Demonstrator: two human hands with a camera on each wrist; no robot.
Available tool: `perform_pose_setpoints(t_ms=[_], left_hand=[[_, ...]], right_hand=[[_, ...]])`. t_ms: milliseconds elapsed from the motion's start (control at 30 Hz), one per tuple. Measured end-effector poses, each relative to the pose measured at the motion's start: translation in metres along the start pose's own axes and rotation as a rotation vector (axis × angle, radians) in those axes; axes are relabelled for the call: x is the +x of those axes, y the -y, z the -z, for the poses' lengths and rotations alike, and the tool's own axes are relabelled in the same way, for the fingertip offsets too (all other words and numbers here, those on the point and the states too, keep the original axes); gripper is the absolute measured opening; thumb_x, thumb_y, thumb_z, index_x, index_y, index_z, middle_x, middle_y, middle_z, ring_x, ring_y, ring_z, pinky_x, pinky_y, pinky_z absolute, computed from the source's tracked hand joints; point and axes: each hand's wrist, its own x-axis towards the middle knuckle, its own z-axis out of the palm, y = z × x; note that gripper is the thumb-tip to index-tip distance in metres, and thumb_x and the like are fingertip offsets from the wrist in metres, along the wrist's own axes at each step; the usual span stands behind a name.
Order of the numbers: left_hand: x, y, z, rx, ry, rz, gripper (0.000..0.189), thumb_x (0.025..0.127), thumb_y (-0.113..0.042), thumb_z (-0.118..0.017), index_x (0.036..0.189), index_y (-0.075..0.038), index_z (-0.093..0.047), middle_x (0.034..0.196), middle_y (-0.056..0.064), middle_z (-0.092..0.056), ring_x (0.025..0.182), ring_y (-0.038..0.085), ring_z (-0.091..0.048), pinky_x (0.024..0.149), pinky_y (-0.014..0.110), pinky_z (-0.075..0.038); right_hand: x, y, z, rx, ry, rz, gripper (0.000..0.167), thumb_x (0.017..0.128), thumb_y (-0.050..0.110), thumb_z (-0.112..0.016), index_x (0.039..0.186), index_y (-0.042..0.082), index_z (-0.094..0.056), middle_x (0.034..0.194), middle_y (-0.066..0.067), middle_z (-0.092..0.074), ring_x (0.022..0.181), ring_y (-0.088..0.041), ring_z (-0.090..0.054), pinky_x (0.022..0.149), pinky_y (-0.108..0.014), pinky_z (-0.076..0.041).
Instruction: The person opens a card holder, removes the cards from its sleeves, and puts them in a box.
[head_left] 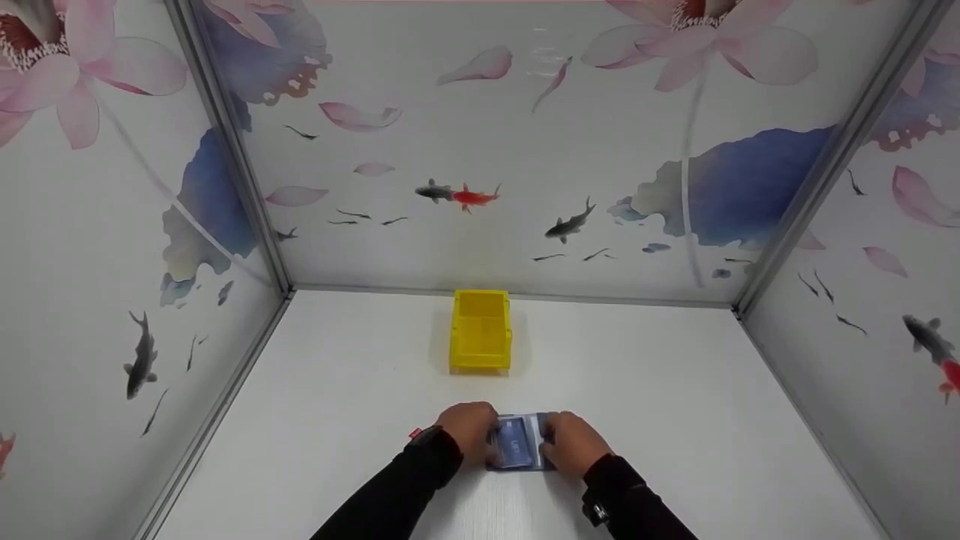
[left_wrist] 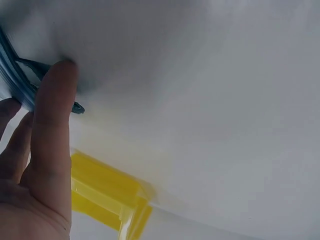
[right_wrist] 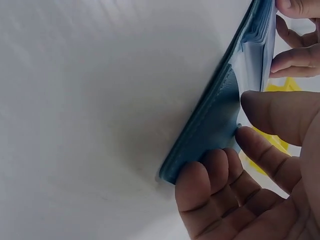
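Observation:
An open blue card holder (head_left: 514, 442) with clear plastic sleeves lies between both hands, low in the middle of the head view. Its left end is gripped by my left hand (head_left: 470, 432); one long finger reaches over the edge in the left wrist view. My right hand (head_left: 577, 444) holds the other end. In the right wrist view the thumb (right_wrist: 267, 111) is at the sleeve edges and the curled fingers lie against the stitched blue cover (right_wrist: 212, 125). A bluish card shows through the top sleeve.
A yellow plastic bin (head_left: 481, 330) with a divider stands beyond the hands on the white table (head_left: 360, 360), close to the back wall. Printed panels (head_left: 480, 135) with flowers and fish enclose the table at the back and both sides.

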Motion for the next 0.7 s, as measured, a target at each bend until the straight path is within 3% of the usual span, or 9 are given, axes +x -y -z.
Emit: perform_pose_setpoints(t_ms=[167, 267, 400, 533, 667, 700], left_hand=[[-0.001, -0.001, 0.0, 0.015, -0.035, -0.031, 0.031, 0.083, -0.027, -0.103, 0.101, -0.009, -0.086, 0.088, -0.004, -0.073, 0.074, 0.009, -0.056, 0.072, 0.03, -0.051], [-0.002, -0.002, 0.001, 0.022, -0.041, -0.028, 0.027, 0.083, -0.023, -0.103, 0.1, -0.009, -0.086, 0.089, -0.004, -0.074, 0.074, 0.009, -0.057, 0.072, 0.03, -0.052], [-0.003, -0.005, 0.001, 0.016, -0.035, -0.007, 0.031, 0.084, -0.024, -0.103, 0.104, -0.01, -0.085, 0.093, -0.003, -0.073, 0.077, 0.01, -0.06, 0.074, 0.03, -0.053], [-0.003, -0.006, 0.0, 0.019, -0.035, -0.003, 0.034, 0.084, -0.024, -0.103, 0.108, -0.01, -0.083, 0.094, -0.002, -0.071, 0.076, 0.011, -0.059, 0.073, 0.031, -0.051], [-0.002, -0.005, -0.003, 0.044, -0.055, -0.021, 0.039, 0.083, -0.025, -0.104, 0.111, -0.011, -0.082, 0.103, 0.0, -0.074, 0.081, 0.013, -0.064, 0.076, 0.031, -0.055], [-0.001, -0.004, -0.005, 0.054, -0.063, -0.027, 0.04, 0.082, -0.026, -0.105, 0.112, -0.011, -0.082, 0.106, 0.0, -0.076, 0.084, 0.014, -0.067, 0.077, 0.032, -0.057]], right_hand=[[0.002, 0.004, 0.0, 0.019, 0.03, 0.004, 0.006, 0.1, 0.008, -0.081, 0.102, 0.005, -0.076, 0.094, -0.003, -0.071, 0.086, -0.018, -0.062, 0.088, -0.048, -0.059], [0.003, 0.007, -0.001, 0.057, 0.042, 0.034, 0.006, 0.102, 0.009, -0.079, 0.103, 0.003, -0.08, 0.096, -0.004, -0.077, 0.088, -0.019, -0.066, 0.089, -0.049, -0.06], [0.004, 0.01, -0.002, 0.12, 0.036, 0.041, 0.015, 0.102, 0.011, -0.079, 0.108, -0.001, -0.084, 0.109, -0.012, -0.083, 0.104, -0.027, -0.075, 0.1, -0.055, -0.062], [0.005, 0.014, -0.001, 0.175, 0.047, 0.016, 0.024, 0.101, 0.013, -0.079, 0.116, -0.005, -0.084, 0.128, -0.023, -0.081, 0.117, -0.032, -0.074, 0.108, -0.057, -0.06], [0.007, 0.017, 0.0, 0.222, 0.062, -0.027, 0.031, 0.099, 0.013, -0.081, 0.123, -0.005, -0.083, 0.146, -0.027, -0.074, 0.119, -0.029, -0.071, 0.105, -0.05, -0.061], [0.008, 0.017, 0.0, 0.245, 0.066, -0.038, 0.032, 0.098, 0.013, -0.081, 0.124, -0.006, -0.083, 0.142, -0.026, -0.075, 0.113, -0.027, -0.073, 0.098, -0.046, -0.063]])
